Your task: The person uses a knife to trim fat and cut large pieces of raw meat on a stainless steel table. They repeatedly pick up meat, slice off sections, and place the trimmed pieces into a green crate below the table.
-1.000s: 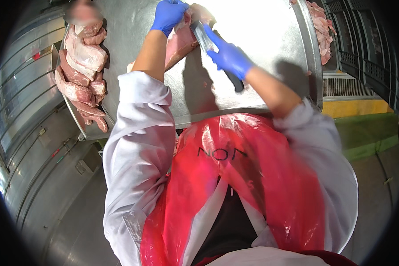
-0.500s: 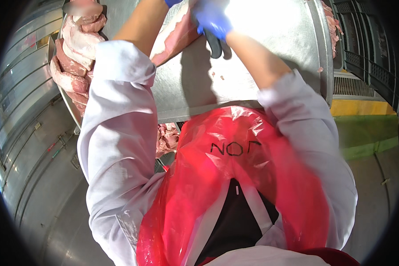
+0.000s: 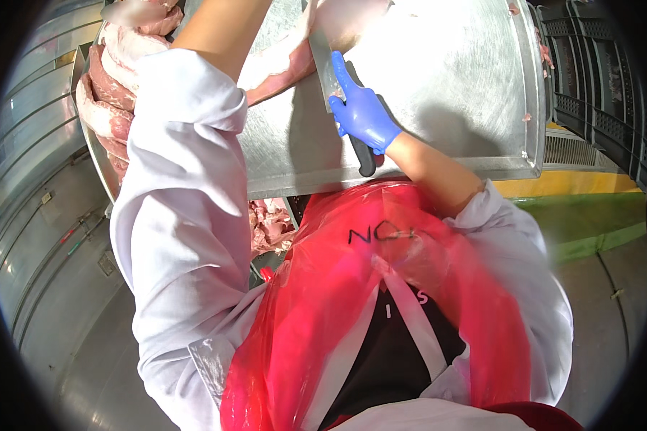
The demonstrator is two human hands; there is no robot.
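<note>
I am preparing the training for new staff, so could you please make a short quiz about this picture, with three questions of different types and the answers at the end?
1. Fill in: the right hand grips a knife whose handle is ____ in colour.
2. Choose: where does the heap of large meat pieces lie?
A) To the right of the metal work surface
B) To its left
C) On the person's apron
3. True or false: the left hand is in plain view.

Key:
1. Black.
2. B.
3. False: the left forearm shows, but the hand is beyond the picture's upper edge.
</note>
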